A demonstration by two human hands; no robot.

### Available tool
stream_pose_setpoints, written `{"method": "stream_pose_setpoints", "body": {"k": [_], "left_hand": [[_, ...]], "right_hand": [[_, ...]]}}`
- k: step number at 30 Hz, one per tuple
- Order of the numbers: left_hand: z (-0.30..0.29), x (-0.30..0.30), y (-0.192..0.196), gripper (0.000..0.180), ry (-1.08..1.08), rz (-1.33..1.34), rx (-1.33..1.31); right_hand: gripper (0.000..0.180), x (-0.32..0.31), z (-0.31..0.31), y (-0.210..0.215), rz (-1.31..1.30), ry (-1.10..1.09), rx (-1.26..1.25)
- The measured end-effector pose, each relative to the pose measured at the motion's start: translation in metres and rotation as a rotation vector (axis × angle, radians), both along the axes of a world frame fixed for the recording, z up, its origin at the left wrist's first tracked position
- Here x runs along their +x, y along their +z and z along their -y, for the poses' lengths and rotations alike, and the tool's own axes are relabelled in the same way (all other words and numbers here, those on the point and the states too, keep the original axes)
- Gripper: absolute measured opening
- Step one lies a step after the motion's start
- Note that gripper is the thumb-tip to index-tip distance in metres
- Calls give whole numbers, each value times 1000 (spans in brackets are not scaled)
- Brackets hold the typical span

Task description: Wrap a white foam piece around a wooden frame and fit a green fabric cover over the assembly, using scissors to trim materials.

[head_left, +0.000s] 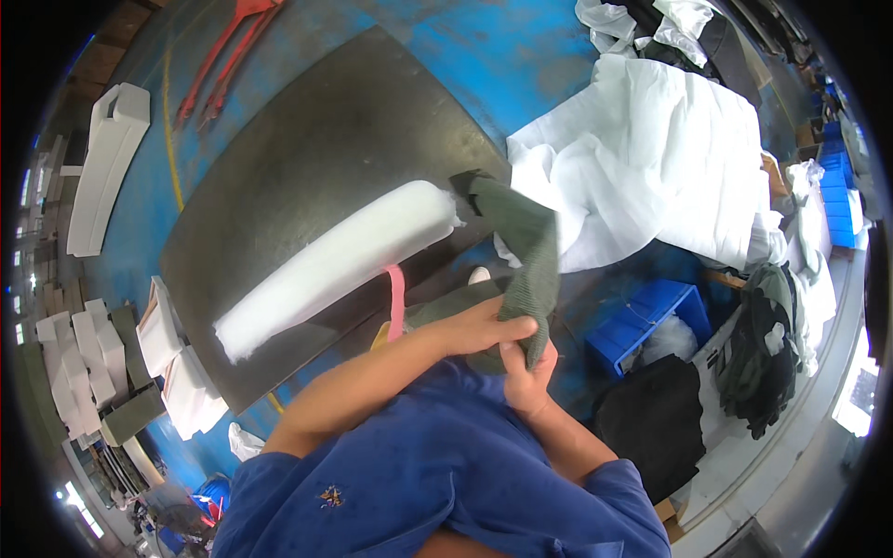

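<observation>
A piece of dark green ribbed fabric (532,244) hangs between my hands, close in front of my body. My left hand (486,327) is closed on its near edge, the thumb lying over the cloth. Just right of it, my right hand (528,372) pinches the same fabric, thumb up. The cloth's far end reaches up over the right edge of a dark table (326,149). On that table lies a long padded piece wrapped in white wadding (339,260), apart from both hands. A pink strip (396,299) hangs at the table's near edge.
White wadding (651,167) is heaped at the far right. A blue crate (648,325) with clear plastic inside stands right of me, beside black material (651,423) and dark garments or cloth (767,344). Pale padded pieces (84,363) stand at left; a red pallet jack (223,56) is beyond the table.
</observation>
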State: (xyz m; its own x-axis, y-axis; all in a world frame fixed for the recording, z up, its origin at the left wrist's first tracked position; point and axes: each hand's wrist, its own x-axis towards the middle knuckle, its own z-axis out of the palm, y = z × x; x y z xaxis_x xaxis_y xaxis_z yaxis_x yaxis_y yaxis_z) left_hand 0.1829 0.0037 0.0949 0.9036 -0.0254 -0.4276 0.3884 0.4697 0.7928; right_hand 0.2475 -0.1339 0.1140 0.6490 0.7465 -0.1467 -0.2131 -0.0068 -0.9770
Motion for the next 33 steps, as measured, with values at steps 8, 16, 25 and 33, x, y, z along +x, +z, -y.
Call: {"method": "stream_pose_setpoints", "body": {"k": [8, 16, 25, 33], "left_hand": [[-31, -23, 48, 35, -23, 266, 263], [-55, -133, 93, 35, -107, 535, 443], [10, -191, 111, 40, -353, 1015, 220], [3, -276, 70, 37, -30, 264, 51]], "right_hand": [[30, 1, -3, 36, 59, 439, -6], [71, 56, 11, 94, 159, 182, 141], [36, -60, -44, 0, 463, 666, -54], [21, 1, 4, 73, 102, -352, 177]]}}
